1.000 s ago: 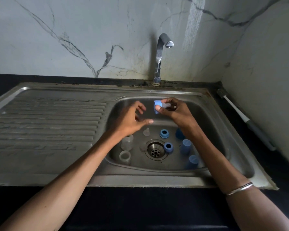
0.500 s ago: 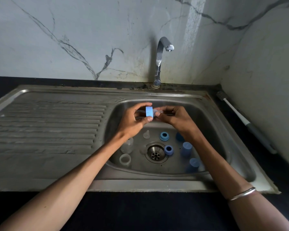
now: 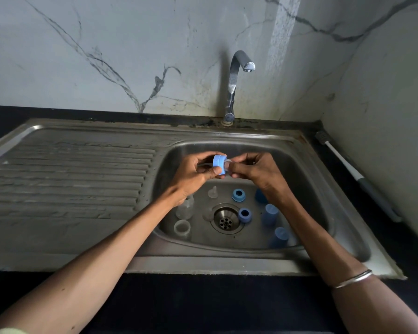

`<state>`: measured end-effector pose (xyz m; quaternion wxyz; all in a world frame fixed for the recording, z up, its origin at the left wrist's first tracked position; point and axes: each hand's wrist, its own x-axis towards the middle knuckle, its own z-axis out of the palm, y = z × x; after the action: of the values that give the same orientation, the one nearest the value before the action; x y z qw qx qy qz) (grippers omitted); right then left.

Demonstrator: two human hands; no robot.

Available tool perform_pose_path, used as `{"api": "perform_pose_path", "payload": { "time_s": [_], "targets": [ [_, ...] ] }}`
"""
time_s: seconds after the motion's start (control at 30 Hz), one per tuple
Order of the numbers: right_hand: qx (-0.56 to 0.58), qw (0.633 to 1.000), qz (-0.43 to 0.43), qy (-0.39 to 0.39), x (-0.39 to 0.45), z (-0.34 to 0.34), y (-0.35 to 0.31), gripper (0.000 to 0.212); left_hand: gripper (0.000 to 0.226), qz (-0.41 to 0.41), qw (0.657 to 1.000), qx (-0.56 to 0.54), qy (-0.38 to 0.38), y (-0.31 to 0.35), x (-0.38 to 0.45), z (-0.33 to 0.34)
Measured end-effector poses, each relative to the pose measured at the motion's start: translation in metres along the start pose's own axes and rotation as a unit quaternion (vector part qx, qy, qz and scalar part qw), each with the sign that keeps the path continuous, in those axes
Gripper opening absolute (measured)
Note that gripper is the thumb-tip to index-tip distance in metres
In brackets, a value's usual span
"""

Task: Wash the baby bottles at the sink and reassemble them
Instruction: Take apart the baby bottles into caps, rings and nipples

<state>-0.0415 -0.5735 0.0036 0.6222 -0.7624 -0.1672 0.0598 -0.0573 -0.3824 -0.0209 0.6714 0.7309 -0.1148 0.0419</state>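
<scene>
Both hands are up over the middle of the sink basin, right around the centre of the frame. The left hand has its thumb and fingers curled round a light blue screw ring, pinching it by the sides. The right hand comes in from the right with its fingertips pinched on something clear poking out of the ring, looks like a teat, but it's mostly covered so I can't say for sure. The two hands are basically touching at the ring.

Down on the basin floor, below the hands: a loose clear teat standing upright just left of a blue ring, and a second blue ring right beside the drain. Two clear bottles sit at lower left of the basin, one partly under the left wrist and one nearer the front edge with its mouth facing up. Blue caps are grouped on the right side of the basin, partly behind the right forearm.

The tap stands at the back, upper centre, no water showing. A long-handled brush lies on the dark counter along the right wall.
</scene>
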Motion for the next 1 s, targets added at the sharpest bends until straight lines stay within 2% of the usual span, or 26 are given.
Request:
{"api": "perform_pose_path", "payload": {
  "time_s": [0.23,0.37,0.53,0.63,0.73,0.87,1.0],
  "targets": [
    [-0.027,0.999,0.001,0.034,-0.002,0.006,0.003,0.007,0.039,0.026,0.999,0.039,0.005,0.0,-0.004,0.006],
    [0.042,0.998,-0.018,0.043,-0.002,0.008,0.001,0.017,0.035,0.009,0.999,-0.023,0.023,0.0,0.001,0.003],
    [0.036,0.999,-0.016,0.006,-0.001,0.004,-0.004,0.022,0.033,-0.032,0.996,-0.071,0.032,-0.002,0.005,0.001],
    [-0.001,1.0,-0.023,0.007,-0.002,0.001,-0.007,0.022,0.027,-0.054,0.991,-0.116,0.03,0.0,0.005,0.002],
    [-0.076,0.995,-0.068,0.015,-0.001,-0.001,-0.007,0.029,0.022,-0.072,0.98,-0.185,0.03,0.004,0.005,0.003],
    [-0.191,0.972,-0.13,0.035,0.0,-0.003,-0.01,0.031,0.027,-0.096,0.972,-0.215,0.019,0.008,0.003,0.003],
    [-0.214,0.963,-0.159,0.039,0.0,-0.002,-0.011,0.031,0.033,-0.141,0.964,-0.224,0.018,0.009,0.002,0.005]
  ]
}}
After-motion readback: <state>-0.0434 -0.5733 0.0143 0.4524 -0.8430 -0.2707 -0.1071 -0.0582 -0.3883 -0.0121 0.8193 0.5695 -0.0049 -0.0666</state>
